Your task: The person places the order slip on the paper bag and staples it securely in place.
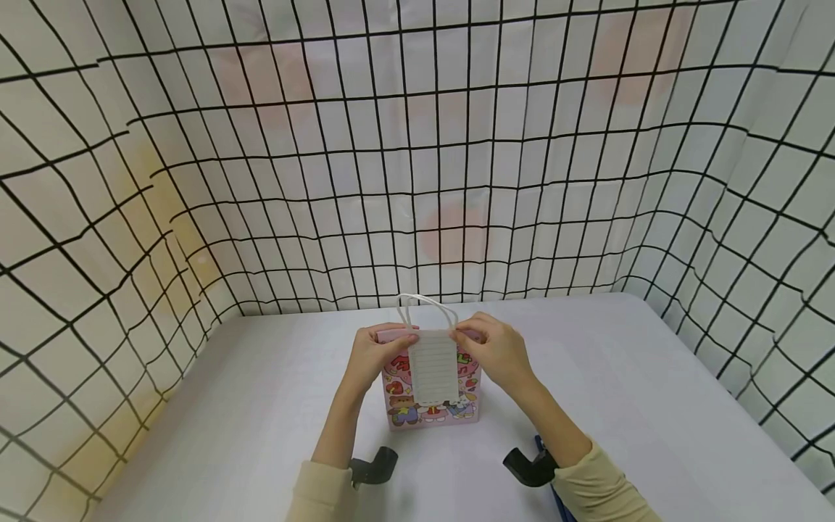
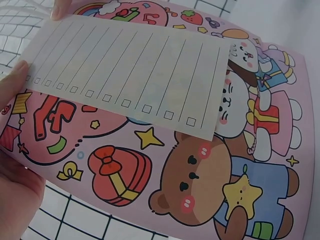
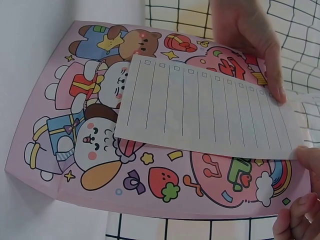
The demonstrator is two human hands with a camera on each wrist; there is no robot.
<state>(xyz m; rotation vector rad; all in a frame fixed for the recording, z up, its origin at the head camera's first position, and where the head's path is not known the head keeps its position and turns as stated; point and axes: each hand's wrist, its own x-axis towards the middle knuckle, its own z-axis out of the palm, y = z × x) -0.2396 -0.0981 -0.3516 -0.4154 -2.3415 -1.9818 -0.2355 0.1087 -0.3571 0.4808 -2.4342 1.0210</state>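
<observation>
Lined sheet being pinched against pink bag

Left hand [image 1: 372,354] is gripping the lined sheet's [image 1: 434,368] top left corner, right hand [image 1: 499,348] its top right; both grips are narrow, neither nearer. Sheet is hanging below them, long axis running down the pink bag's [image 1: 399,388] front. Bag is standing upright midway between desk's [image 1: 261,406] left and right edges. Forearms are angling inward, thumbs on front.

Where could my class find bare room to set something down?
Bare tabletop lies between the left hand and the left gridded wall, and between the right hand and the right gridded wall. Crowded: the middle, where both hands hold lined paper over the pink bag.
</observation>
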